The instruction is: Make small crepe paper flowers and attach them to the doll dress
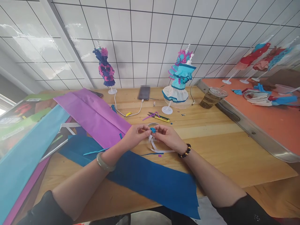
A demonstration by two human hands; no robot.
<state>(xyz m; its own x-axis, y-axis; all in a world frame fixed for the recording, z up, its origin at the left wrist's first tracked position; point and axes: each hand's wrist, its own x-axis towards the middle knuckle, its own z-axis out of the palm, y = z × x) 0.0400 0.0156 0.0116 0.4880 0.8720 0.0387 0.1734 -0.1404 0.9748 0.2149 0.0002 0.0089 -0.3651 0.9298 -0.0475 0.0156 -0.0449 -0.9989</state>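
Between my two hands is a small pleated blue paper rosette (pixel 152 130). The fingers and thumb of my left hand (pixel 138 133) pinch its left side. My right hand (pixel 169 136), with a dark bead bracelet at the wrist, pinches it from the right. Just below lies a loop of white ribbon (pixel 152 146), partly hidden by my fingers; a tape roll (pixel 153 124) shows in part behind them. Under my left forearm stretches a long sheet of dark blue crepe paper (pixel 154 176). Yellow-handled thread snips (pixel 162 118) and a purple paper strip (pixel 150 116) lie beyond my hands.
Purple crepe paper (pixel 93 115) and light blue paper (pixel 35 134) cover the left side. Dress forms in paper dresses stand at the back, one navy and pink (pixel 106 70), one turquoise and white (pixel 179 84). A lidded cup (pixel 212 97) stands right, beside an orange table (pixel 264 118).
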